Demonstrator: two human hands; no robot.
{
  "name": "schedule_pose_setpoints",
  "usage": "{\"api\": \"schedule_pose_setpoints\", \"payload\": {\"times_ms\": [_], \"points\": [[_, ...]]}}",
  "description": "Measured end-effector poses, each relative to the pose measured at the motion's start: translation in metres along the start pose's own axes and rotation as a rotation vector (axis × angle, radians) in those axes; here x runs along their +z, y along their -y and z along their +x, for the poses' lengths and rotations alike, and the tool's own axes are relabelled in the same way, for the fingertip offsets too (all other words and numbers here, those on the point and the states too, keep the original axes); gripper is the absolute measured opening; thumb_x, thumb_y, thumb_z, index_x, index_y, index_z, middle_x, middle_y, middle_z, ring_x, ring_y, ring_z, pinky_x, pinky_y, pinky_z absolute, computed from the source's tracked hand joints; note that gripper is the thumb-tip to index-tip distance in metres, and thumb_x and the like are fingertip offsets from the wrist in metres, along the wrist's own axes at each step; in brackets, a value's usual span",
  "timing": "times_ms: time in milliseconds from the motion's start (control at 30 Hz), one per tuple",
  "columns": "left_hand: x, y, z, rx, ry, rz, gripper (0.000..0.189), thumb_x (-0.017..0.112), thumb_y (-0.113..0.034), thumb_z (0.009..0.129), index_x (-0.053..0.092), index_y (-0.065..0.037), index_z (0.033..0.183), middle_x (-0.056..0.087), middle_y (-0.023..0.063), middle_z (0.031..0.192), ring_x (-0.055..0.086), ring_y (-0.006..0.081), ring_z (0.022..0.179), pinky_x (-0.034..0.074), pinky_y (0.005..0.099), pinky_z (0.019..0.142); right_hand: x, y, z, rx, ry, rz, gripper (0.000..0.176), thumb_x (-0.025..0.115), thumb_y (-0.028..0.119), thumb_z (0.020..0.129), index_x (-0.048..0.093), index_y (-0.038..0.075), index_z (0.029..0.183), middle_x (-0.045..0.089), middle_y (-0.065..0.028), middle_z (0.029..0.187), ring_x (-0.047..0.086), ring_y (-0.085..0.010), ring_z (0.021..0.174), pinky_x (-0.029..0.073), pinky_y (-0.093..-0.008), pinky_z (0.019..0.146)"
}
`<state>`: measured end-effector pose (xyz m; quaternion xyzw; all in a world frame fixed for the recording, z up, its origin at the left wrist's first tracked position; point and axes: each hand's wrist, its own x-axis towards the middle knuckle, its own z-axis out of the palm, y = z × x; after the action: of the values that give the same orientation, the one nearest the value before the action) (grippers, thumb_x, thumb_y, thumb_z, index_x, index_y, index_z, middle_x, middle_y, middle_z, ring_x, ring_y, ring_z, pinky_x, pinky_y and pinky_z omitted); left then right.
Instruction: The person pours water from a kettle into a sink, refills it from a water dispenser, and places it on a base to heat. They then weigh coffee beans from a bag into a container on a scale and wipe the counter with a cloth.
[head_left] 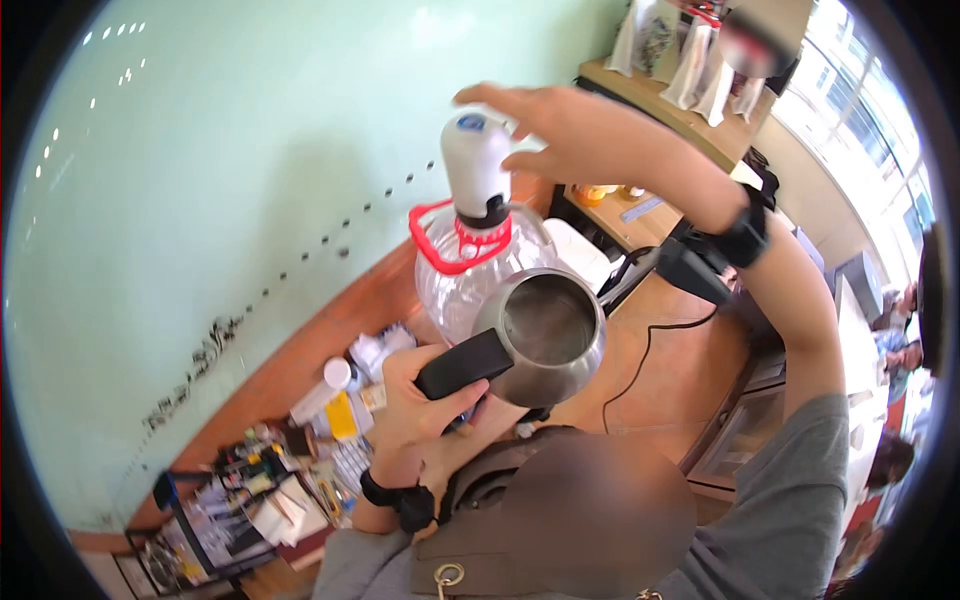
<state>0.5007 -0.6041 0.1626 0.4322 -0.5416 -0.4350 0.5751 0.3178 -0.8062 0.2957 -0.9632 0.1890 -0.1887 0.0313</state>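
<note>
My left hand [420,405] is wrapped round the black handle [465,365] of a stainless steel kettle [570,375]. The kettle is lidless, its round mouth facing up toward me. Beside and behind it stands a large clear water bottle [440,290] with a red carrying ring [425,235] at its neck. A white electric water pump [475,160] with a blue-marked button on top sits upright on the bottle. At the pump's upper right, my right hand [545,125] is open, thumb and fingers apart around its side. The kettle hides part of the bottle.
A pale green wall [230,150] rises on the left. Bottles, papers and small items crowd a cluttered desk [290,510] at lower left. White bags [700,75] stand on a wooden shelf at upper right. A black cable [650,350] hangs at right; people sit farther right.
</note>
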Motion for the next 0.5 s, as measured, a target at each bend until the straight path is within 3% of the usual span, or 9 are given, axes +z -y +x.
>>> {"api": "schedule_pose_setpoints", "payload": {"times_ms": [33, 167, 233, 300, 367, 433, 500], "points": [[-0.005, 0.0, -0.005, 0.034, 0.095, 0.08, 0.008, 0.071, -0.002, 0.07, 0.066, 0.002, 0.075, 0.064, 0.0032, 0.062, 0.057, 0.0067, 0.053, 0.041, 0.0195, 0.049, -0.008, 0.011, -0.011, 0.031, -0.013, 0.051, 0.058, 0.065, 0.006, 0.08, 0.041, 0.01, 0.132, 0.062, -0.0176, 0.11, 0.064, -0.0318, 0.094, 0.053, -0.038, 0.076], [-0.021, 0.047, -0.027, 0.25, 0.097, 0.204, 0.015, 0.072, -0.006, 0.065, 0.059, -0.001, 0.064, 0.053, 0.0029, 0.052, 0.048, 0.0085, 0.044, 0.034, 0.0218, 0.043, -0.025, 0.04, -0.066, -0.05, -0.178, -0.006, 0.036, 0.061, 0.003, 0.082, 0.056, 0.005, 0.118, 0.061, -0.0143, 0.12, 0.065, -0.0267, 0.097, 0.053, -0.0349, 0.082], [-0.013, 0.048, -0.037, 0.204, 0.02, 0.126, 0.019, 0.073, -0.008, 0.064, 0.056, -0.002, 0.06, 0.048, 0.0029, 0.051, 0.043, 0.0104, 0.042, 0.032, 0.0235, 0.043, -0.033, 0.056, -0.097, -0.067, -0.214, -0.037, 0.032, 0.058, -0.006, 0.08, 0.058, -0.001, 0.112, 0.06, -0.0188, 0.12, 0.064, -0.0305, 0.097, 0.052, -0.036, 0.086], [-0.013, 0.054, -0.047, 0.301, 0.013, 0.122, 0.016, 0.073, -0.007, 0.063, 0.058, -0.001, 0.062, 0.053, 0.004, 0.053, 0.048, 0.01, 0.044, 0.034, 0.0224, 0.044, -0.035, 0.068, -0.129, -0.103, -0.3, -0.101, 0.022, 0.059, -0.002, 0.079, 0.06, -0.004, 0.1, 0.065, -0.0227, 0.107, 0.067, -0.0317, 0.083, 0.054, -0.0345, 0.074], [-0.007, 0.052, -0.057, 0.254, -0.001, 0.05, 0.014, 0.074, -0.006, 0.063, 0.062, 0.001, 0.066, 0.058, 0.0067, 0.056, 0.053, 0.0097, 0.046, 0.036, 0.0217, 0.044, -0.037, 0.074, -0.162, -0.134, -0.362, -0.048, 0.012, 0.058, 0.003, 0.08, 0.059, -0.004, 0.091, 0.066, -0.0248, 0.096, 0.068, -0.0301, 0.078, 0.055, -0.0353, 0.066], [0.001, 0.051, -0.073, 0.096, -0.183, 0.0, 0.016, 0.074, -0.005, 0.063, 0.065, 0.004, 0.072, 0.062, 0.0094, 0.061, 0.058, 0.0107, 0.052, 0.04, 0.0212, 0.049, -0.036, 0.075, -0.191, -0.146, -0.359, 0.089, 0.011, 0.058, 0.01, 0.082, 0.058, -0.002, 0.083, 0.067, -0.0227, 0.089, 0.068, -0.0287, 0.073, 0.055, -0.0343, 0.058], [0.008, 0.055, -0.089, 0.091, -0.251, 0.021, 0.017, 0.074, -0.005, 0.063, 0.066, 0.004, 0.074, 0.064, 0.0089, 0.064, 0.06, 0.0112, 0.055, 0.042, 0.0218, 0.052, -0.028, 0.074, -0.201, -0.276, -0.294, 0.322, 0.012, 0.059, 0.011, 0.083, 0.06, -0.001, 0.085, 0.068, -0.0184, 0.085, 0.068, -0.0258, 0.069, 0.053, -0.0328, 0.052]]}}
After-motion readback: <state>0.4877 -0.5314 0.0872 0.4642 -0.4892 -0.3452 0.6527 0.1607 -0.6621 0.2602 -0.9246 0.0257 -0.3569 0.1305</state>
